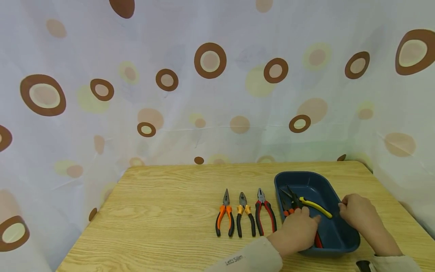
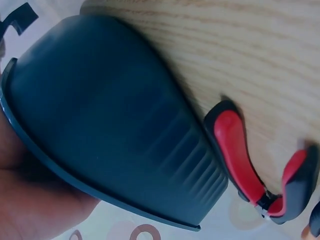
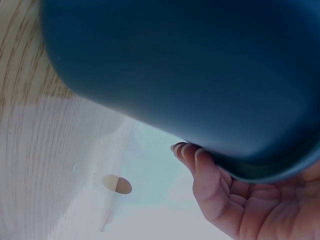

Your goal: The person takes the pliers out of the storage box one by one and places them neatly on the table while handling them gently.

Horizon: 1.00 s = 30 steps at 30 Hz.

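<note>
A dark blue plastic bin (image 1: 343, 238) stands at the right of the table with pliers lying inside. My left hand (image 1: 300, 230) reaches over its near left wall, fingers down among the tools; I cannot tell whether it grips one. Yellow-handled pliers (image 1: 316, 206) lie just beyond those fingers, and a red handle (image 1: 318, 240) shows beneath the hand. My right hand (image 1: 360, 213) holds the bin's right rim, its fingers (image 3: 202, 167) curled against the outer wall in the right wrist view. The left wrist view shows the bin's ribbed outer side, with part of the left hand hidden behind the rim.
Left of the bin, three pliers lie in a row: orange-and-black long-nose pliers (image 1: 222, 215), yellow-and-black pliers (image 1: 239, 221) and red-and-black pliers (image 1: 270, 215), the last close beside the bin. The wooden table (image 1: 153, 219) ends at a spotted curtain (image 1: 204, 98).
</note>
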### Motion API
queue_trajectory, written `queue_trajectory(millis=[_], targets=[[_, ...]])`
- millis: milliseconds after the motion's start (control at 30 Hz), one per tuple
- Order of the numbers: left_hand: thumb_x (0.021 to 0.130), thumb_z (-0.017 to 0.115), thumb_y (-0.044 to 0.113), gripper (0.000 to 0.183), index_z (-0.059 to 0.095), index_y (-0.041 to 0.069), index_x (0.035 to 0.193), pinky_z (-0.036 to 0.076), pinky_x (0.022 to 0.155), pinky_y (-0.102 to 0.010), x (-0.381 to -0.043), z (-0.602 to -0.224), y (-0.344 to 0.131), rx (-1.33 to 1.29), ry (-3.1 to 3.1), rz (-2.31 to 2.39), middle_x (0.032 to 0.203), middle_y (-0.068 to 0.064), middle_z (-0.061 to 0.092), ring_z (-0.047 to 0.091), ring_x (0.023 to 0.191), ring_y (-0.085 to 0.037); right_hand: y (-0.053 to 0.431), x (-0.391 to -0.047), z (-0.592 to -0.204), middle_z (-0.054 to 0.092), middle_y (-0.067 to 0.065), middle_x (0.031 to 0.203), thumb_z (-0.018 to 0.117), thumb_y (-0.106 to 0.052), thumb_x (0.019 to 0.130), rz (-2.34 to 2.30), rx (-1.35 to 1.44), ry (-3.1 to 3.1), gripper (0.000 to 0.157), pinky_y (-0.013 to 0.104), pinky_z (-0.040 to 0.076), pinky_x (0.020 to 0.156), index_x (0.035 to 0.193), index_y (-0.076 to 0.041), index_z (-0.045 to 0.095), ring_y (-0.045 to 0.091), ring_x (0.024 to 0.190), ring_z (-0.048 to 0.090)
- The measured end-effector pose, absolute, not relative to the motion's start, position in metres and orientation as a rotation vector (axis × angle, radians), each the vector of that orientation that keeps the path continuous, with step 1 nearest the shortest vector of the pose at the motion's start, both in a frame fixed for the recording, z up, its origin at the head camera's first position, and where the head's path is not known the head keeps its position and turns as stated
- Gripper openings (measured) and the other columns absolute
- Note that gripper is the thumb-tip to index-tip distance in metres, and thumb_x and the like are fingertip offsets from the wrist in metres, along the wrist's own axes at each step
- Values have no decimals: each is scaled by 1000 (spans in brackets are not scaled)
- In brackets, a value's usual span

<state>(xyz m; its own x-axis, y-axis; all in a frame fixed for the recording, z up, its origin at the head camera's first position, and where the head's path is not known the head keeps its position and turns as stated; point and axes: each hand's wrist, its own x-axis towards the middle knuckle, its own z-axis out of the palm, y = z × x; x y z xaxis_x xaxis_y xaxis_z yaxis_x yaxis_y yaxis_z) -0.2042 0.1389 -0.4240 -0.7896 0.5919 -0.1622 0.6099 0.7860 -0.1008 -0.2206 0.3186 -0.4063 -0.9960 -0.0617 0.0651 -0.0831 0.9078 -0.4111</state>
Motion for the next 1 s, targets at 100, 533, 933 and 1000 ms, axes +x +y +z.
queue_trajectory(millis=[100, 533, 933, 1000], targets=[[99, 51, 37, 50, 30, 51, 143, 40, 62, -22, -206, -424, 143, 916, 2804, -264, 122, 8, 46, 42, 88, -8, 319, -221, -406, 50, 3, 59, 53, -2, 89, 654, 110, -3024, 22, 34, 37, 50, 68, 0, 58, 19, 54, 47], [99, 48, 40, 34, 48, 44, 133, 42, 61, -26, -209, -420, 148, 782, 2736, -258, 120, 9, 41, 48, 82, -11, 317, -221, -405, 47, 3, 58, 52, -2, 89, 642, 112, -3031, 25, 33, 36, 50, 65, -3, 55, 19, 53, 46], [100, 33, 54, 33, 49, 51, 128, 45, 57, -27, -211, -425, 154, 809, 2759, -445, 106, 11, 41, 50, 73, -9, 319, -222, -406, 51, 4, 59, 53, -1, 89, 634, 126, -3032, 23, 34, 38, 50, 67, 0, 58, 20, 53, 48], [100, 32, 55, 34, 47, 52, 130, 45, 57, -27, -211, -427, 155, 813, 2768, -461, 105, 11, 41, 50, 73, -8, 318, -221, -406, 50, 4, 59, 53, -1, 89, 636, 126, -3029, 24, 34, 38, 49, 66, 0, 57, 19, 53, 48]])
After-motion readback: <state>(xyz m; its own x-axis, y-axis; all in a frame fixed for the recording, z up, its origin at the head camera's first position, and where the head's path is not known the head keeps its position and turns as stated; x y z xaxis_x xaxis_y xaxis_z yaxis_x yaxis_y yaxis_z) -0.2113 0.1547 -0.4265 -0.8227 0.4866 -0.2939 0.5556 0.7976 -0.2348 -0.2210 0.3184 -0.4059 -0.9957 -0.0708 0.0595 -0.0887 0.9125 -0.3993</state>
